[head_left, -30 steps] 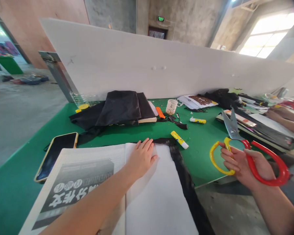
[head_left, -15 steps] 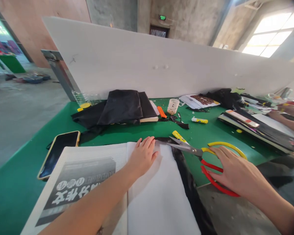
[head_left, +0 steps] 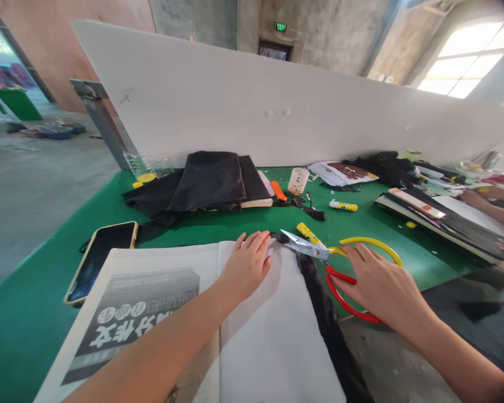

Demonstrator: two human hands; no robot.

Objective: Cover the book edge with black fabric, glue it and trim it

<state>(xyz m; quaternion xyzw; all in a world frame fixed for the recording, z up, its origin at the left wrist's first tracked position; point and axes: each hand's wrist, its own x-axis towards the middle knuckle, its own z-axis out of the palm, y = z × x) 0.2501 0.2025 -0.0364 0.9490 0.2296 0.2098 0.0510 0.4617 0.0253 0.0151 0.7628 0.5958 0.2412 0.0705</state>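
An open book lies before me, with a printed left page [head_left: 130,319] and a blank white right page [head_left: 273,347]. My left hand [head_left: 247,266] rests flat on the white page near its top edge, fingers stretched out. Black cloth [head_left: 325,313] shows along the book's right side, and a flap of it is beside my left fingertips. My right hand [head_left: 373,280] grips scissors [head_left: 321,254] with one yellow and one red handle. Their blades point left, across the cloth at the top right corner, close to the left fingers.
A phone [head_left: 105,257] lies left of the book. Behind are folded black fabric [head_left: 210,182], an orange-handled item [head_left: 278,191], a clear cup [head_left: 298,181] and yellow glue sticks [head_left: 343,206]. A white partition [head_left: 235,106] stands behind the green table. Another person's arm [head_left: 495,210] is at right.
My right hand has moved the scissors left, and the blades have come closer together near my left fingertips. A black cloth flap now stands up there. The left hand is nearly still.
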